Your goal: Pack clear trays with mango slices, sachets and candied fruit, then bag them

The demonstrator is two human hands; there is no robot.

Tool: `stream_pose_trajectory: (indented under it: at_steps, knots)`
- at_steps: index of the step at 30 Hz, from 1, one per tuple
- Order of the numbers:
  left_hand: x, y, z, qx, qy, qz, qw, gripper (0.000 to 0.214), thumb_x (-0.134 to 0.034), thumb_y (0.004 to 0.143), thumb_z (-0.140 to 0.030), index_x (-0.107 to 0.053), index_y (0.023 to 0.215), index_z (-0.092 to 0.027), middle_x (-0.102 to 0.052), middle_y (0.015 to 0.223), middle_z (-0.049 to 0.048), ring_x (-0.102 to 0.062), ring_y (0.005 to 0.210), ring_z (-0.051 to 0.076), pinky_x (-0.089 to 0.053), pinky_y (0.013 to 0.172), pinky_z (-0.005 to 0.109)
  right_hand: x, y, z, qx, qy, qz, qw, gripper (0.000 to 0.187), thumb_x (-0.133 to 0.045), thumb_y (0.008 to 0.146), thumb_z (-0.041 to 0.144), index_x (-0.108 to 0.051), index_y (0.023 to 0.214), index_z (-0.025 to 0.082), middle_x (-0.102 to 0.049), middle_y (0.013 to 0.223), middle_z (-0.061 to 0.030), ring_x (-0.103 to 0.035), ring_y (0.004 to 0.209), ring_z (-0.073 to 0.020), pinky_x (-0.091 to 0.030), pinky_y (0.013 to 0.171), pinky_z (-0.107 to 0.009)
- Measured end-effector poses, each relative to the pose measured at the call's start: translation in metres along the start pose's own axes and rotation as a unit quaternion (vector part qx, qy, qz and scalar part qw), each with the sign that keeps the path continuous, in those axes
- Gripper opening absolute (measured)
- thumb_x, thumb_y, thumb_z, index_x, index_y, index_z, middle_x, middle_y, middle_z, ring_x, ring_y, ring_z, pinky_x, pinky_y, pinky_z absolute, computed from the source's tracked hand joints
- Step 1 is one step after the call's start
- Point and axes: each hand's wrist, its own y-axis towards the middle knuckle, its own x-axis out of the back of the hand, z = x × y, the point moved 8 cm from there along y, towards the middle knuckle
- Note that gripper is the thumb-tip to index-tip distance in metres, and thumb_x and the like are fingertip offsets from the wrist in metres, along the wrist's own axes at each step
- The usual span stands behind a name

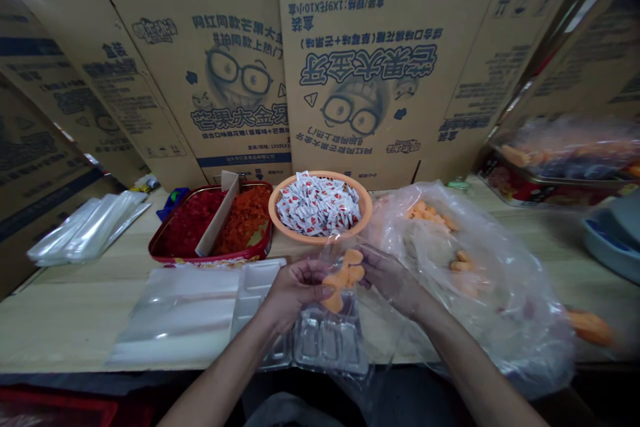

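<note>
Orange marshmallow pieces [345,277] are bunched together between my hands, above clear plastic trays. My left hand [303,287] pinches them from the left, thumb in front. On the other side, my right hand [387,275] is closed at a thin clear plastic bag [340,243], its fingertips partly hidden behind the marshmallows. Below lies a clear compartment tray [330,343], with another tray [260,275] beside it partly covered by my left hand and forearm. A large clear bag [500,293] holding more orange marshmallows [427,213] spreads out right of my right hand.
Behind my hands stand an orange bowl [274,210] of small white-and-red sachets and a red tin [210,259] split by a cardboard divider. Flat clear bags [175,313] lie to the left. Cardboard boxes [365,80] wall the back. A blue basin [613,240] sits far right.
</note>
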Motion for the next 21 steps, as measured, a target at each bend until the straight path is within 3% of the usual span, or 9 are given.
stream_pose_trajectory:
  at_steps: [4,9,12,14,17,21]
  knots:
    - [0.005,-0.002,0.0,0.007,0.0,0.001,1.0,0.037,-0.079,0.049,-0.013,-0.069,0.084,-0.014,-0.065,0.074,0.0026,-0.056,0.063,0.01,-0.044,0.059,0.02,0.004,0.001,-0.007,-0.016,0.032,-0.023,0.999,0.02,-0.059,0.064,0.029,-0.063,0.082,0.02,-0.057,0.073,-0.0004,-0.043,0.053,-0.0098,-0.035,0.045,-0.022]
    - [0.004,-0.003,0.004,0.021,-0.032,0.001,0.999,0.036,-0.079,0.05,-0.011,-0.068,0.085,-0.014,-0.065,0.073,0.0024,-0.056,0.062,0.01,-0.044,0.06,0.021,0.006,0.001,-0.006,-0.005,0.057,-0.052,0.997,0.014,-0.061,0.065,0.031,-0.058,0.069,0.019,-0.051,0.062,0.002,-0.041,0.051,-0.0087,-0.034,0.046,-0.021]
    - [-0.001,-0.004,0.001,0.027,-0.072,0.013,0.997,0.032,-0.076,0.056,-0.016,-0.066,0.087,-0.014,-0.066,0.082,0.0048,-0.059,0.069,0.013,-0.046,0.062,0.023,0.009,0.002,-0.001,0.012,0.075,-0.053,0.996,0.019,-0.061,0.067,0.036,-0.057,0.072,0.018,-0.053,0.064,0.0013,-0.044,0.055,-0.0099,-0.036,0.048,-0.022]
    - [0.002,-0.005,-0.002,0.03,-0.093,0.005,0.995,0.03,-0.074,0.06,-0.02,-0.065,0.088,-0.014,-0.065,0.088,0.0064,-0.06,0.075,0.016,-0.048,0.065,0.027,0.021,0.003,0.0,0.011,0.087,-0.088,0.992,0.023,-0.061,0.068,0.04,-0.057,0.075,0.018,-0.056,0.067,0.0004,-0.046,0.056,-0.0104,-0.038,0.049,-0.022]
    - [0.022,-0.01,0.0,0.032,-0.082,-0.051,0.995,0.034,-0.074,0.062,-0.021,-0.062,0.093,-0.014,-0.063,0.081,0.0046,-0.058,0.068,0.014,-0.047,0.063,0.027,0.052,0.0,0.001,0.012,0.109,-0.18,0.977,0.025,-0.062,0.068,0.041,-0.055,0.077,0.018,-0.057,0.066,0.0003,-0.05,0.056,-0.0115,-0.038,0.048,-0.022]
    - [0.055,-0.016,0.022,0.05,0.002,-0.121,0.991,0.065,-0.074,0.059,-0.021,-0.045,0.118,-0.017,-0.057,0.074,-0.0005,-0.053,0.056,0.009,-0.043,0.053,0.023,0.08,-0.009,0.0,0.03,0.148,-0.252,0.956,0.023,-0.066,0.065,0.035,-0.056,0.077,0.019,-0.059,0.068,0.0008,-0.054,0.057,-0.0112,-0.037,0.045,-0.021]
